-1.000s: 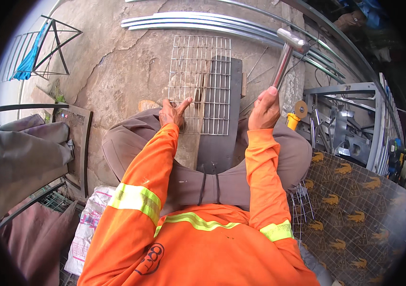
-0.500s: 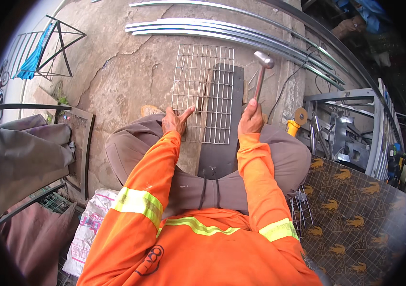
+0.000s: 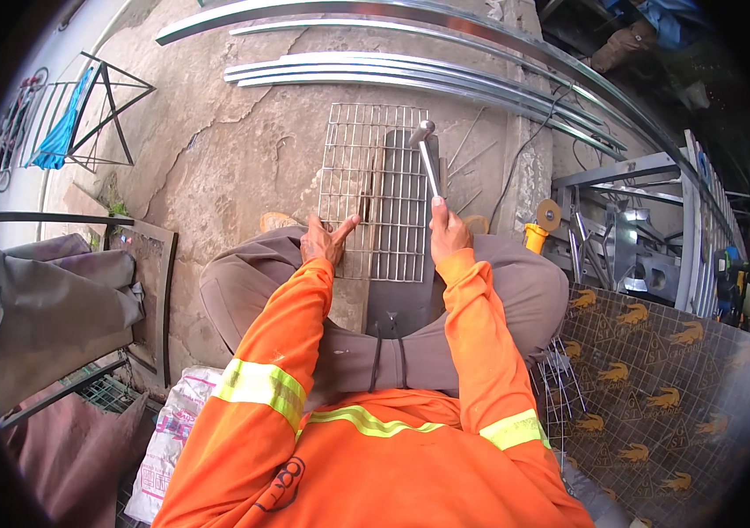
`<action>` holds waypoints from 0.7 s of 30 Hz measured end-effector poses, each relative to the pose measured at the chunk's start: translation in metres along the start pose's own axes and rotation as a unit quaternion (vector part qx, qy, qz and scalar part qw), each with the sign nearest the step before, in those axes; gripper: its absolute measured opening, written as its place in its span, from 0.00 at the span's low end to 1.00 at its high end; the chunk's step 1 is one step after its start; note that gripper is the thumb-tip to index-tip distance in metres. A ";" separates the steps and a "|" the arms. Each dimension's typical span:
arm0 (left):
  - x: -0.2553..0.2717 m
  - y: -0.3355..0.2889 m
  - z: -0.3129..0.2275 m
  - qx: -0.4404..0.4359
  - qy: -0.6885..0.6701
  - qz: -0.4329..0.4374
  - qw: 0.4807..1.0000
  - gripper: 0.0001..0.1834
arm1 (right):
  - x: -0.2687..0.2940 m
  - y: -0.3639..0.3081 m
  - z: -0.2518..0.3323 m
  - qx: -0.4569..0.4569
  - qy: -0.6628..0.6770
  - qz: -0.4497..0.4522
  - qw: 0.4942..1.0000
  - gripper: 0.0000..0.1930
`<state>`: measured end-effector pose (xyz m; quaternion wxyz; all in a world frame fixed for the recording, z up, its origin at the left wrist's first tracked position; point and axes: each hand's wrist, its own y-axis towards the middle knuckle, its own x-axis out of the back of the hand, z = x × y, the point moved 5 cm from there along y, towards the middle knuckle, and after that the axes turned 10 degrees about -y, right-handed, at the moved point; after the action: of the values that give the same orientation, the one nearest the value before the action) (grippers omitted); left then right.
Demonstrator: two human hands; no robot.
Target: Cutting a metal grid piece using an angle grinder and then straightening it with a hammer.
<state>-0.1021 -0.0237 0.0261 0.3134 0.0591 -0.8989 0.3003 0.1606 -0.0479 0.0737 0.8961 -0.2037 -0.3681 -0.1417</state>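
My right hand (image 3: 450,231) is wrapped round the handle of a metal hammer (image 3: 430,163), whose head is over the upper right part of a wire mesh panel (image 3: 348,167). At the panel's lower left edge, my left hand (image 3: 325,241) grips the wires, its thumb lying out across the mesh. The rectangular panel rests over a dark metal plate (image 3: 401,304) and a wooden board between my folded legs. The fingers of my left hand are partly hidden under the mesh edge.
Long silvery metal bars (image 3: 340,70) lie across the concrete beyond the mesh. To the right are a yellow tool with a round disc (image 3: 536,236), a grey metal frame (image 3: 625,172) and a dark patterned sheet (image 3: 647,387). A draped grey cloth (image 3: 58,282) is at the left.
The hammer has swung down and to the left, from beside the mesh to over it, with my right hand following. My left hand stays at the mesh edge. The view has shifted slightly.
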 end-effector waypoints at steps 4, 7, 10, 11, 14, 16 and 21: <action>0.000 -0.011 0.011 0.005 0.044 0.009 0.999 0.47 | 0.022 -0.010 0.003 0.051 0.014 -0.053 0.997 0.30; -0.006 -0.013 0.023 0.050 0.038 0.061 0.996 0.51 | 0.032 -0.016 0.005 0.099 0.097 -0.165 0.977 0.28; -0.006 -0.012 0.022 0.031 0.045 0.041 0.998 0.51 | 0.024 -0.010 0.001 0.068 0.098 -0.198 0.973 0.27; -0.007 -0.012 0.018 0.000 0.060 0.054 0.997 0.51 | 0.021 -0.006 0.000 0.050 0.087 -0.209 0.973 0.27; -0.004 -0.012 0.020 0.072 0.046 0.052 0.995 0.52 | 0.010 0.013 -0.001 0.009 -0.059 -0.097 0.993 0.31; -0.002 -0.010 0.015 0.052 0.049 0.048 0.996 0.52 | 0.007 0.019 0.002 0.014 -0.013 -0.031 0.999 0.34; -0.003 -0.016 0.031 0.084 0.055 0.067 0.993 0.52 | 0.014 0.005 0.005 0.053 0.058 -0.120 0.990 0.32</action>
<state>-0.1111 -0.0545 0.0128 0.3357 0.0081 -0.8536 0.3983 0.1688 -0.0424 0.0857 0.9021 -0.1013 -0.3441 -0.2399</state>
